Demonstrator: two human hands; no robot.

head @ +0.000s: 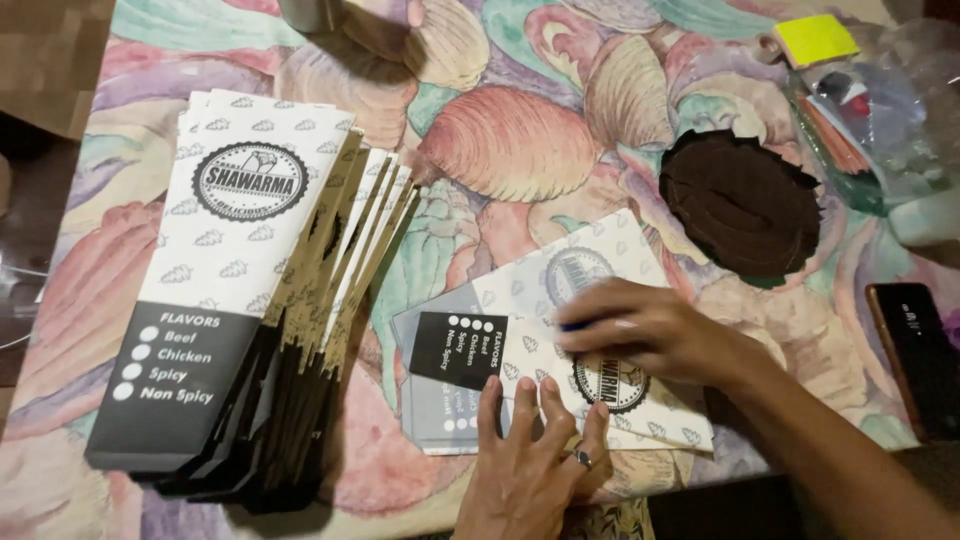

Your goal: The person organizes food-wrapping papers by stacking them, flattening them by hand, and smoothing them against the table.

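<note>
Sleeves [250,290] stacked at left look finished; one flat sleeve [560,340] at centre is pressed under both open hands, left [530,455] and right [640,325], unfinished.

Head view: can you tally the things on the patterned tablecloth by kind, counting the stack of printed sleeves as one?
Stack of printed paper sleeves: 1
Flat sleeves under the left hand and right hand: at least 2
Dark brown round pile: 1
Yellow sticky-note pad: 1
Dark phone: 1
Clear plastic bag of small items: 1
Total: at least 7
</note>
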